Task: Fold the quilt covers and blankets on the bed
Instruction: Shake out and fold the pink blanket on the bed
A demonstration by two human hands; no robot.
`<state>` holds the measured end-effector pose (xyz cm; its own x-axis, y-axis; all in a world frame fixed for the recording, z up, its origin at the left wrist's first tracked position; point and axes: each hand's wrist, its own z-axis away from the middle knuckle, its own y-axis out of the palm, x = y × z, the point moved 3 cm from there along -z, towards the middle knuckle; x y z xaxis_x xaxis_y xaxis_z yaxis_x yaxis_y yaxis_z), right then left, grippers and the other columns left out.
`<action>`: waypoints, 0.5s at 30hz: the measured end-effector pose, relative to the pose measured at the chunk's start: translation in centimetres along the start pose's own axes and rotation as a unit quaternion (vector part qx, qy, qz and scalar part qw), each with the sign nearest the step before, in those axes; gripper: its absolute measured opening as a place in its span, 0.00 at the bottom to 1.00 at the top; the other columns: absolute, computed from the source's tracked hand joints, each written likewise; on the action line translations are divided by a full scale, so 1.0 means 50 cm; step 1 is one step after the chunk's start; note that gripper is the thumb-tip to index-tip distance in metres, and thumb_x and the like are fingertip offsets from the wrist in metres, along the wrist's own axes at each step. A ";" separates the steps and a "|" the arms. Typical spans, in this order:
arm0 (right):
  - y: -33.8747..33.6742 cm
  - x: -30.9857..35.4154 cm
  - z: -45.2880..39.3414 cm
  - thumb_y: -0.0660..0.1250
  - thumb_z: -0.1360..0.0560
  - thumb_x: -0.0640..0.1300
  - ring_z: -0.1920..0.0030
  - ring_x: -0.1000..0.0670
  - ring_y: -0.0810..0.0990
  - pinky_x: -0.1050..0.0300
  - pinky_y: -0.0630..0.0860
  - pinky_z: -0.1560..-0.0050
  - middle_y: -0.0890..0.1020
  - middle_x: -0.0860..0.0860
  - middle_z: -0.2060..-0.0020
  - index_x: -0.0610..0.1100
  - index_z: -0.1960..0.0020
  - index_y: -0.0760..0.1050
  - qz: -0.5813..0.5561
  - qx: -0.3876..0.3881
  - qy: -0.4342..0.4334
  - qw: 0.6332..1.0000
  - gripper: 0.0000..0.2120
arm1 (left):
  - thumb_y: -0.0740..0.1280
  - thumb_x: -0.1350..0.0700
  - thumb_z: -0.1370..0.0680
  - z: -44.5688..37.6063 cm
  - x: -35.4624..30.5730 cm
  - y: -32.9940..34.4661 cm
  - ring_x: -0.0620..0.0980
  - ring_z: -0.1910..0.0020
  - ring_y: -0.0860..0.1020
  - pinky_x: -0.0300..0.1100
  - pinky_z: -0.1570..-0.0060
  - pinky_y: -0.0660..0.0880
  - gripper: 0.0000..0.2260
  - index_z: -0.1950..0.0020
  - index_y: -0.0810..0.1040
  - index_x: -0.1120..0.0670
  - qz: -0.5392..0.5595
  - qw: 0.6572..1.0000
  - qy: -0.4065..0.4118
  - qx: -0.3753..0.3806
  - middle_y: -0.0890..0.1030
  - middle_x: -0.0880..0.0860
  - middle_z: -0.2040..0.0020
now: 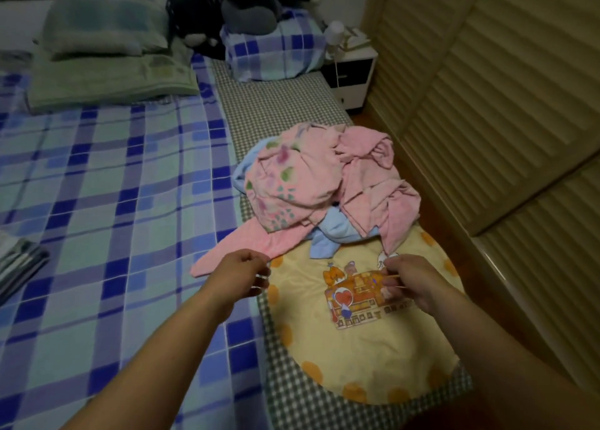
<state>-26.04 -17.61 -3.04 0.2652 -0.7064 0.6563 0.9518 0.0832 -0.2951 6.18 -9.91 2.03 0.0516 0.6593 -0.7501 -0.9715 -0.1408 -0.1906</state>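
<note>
Both hands have curled fingers at the far edge of one pale yellow cartoon-print blanket (357, 342): the left hand (242, 275) pinches its left corner, and the right hand (410, 280) grips the cloth near the printed picture. This blanket lies flat between and below the hands on the grey checked sheet (279, 111). Just beyond sits one crumpled heap of pink and light blue cloths (321, 183). Two pillows (107, 24) lie at the head of the bed.

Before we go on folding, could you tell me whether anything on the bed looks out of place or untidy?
Yes: a crumpled heap of pink and blue cloths lies unfolded on the checked strip near the bed's right edge, spilling onto the yellow cartoon-print cover, unlike the neatly folded green blanket by the pillow.
</note>
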 end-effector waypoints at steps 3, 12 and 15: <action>-0.014 0.033 -0.115 0.63 0.21 0.39 0.66 0.50 0.78 0.61 0.73 0.71 0.79 0.45 0.56 0.41 0.47 0.76 0.019 0.030 -0.009 0.999 0.05 | 0.63 0.57 0.18 -0.058 -0.045 0.076 0.54 0.56 0.82 0.50 0.49 0.80 0.07 0.44 0.79 0.57 -0.030 0.999 0.009 -0.024 0.84 0.57 0.51; 0.074 0.099 -0.420 0.62 0.22 0.41 0.28 0.41 0.67 0.53 0.65 0.28 0.69 0.42 0.28 0.46 0.30 0.74 0.228 0.117 -0.108 0.961 0.21 | 0.64 0.57 0.18 -0.088 0.029 0.183 0.55 0.57 0.82 0.46 0.55 0.78 0.07 0.47 0.81 0.55 0.042 0.990 -0.072 -0.110 0.84 0.59 0.51; 0.086 0.091 -0.452 0.58 0.19 0.40 0.28 0.38 0.66 0.53 0.65 0.30 0.66 0.38 0.27 0.43 0.25 0.66 0.237 0.094 -0.126 0.959 0.22 | 0.64 0.56 0.18 -0.074 0.038 0.177 0.56 0.54 0.83 0.47 0.53 0.78 0.07 0.47 0.82 0.55 0.060 0.986 -0.077 -0.136 0.85 0.58 0.52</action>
<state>-24.19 -36.34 -17.02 0.6803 -0.3675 0.6342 0.7204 0.4947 -0.4861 -1.47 -12.66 -3.43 -0.1154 0.7276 -0.6763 -0.8694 -0.4033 -0.2855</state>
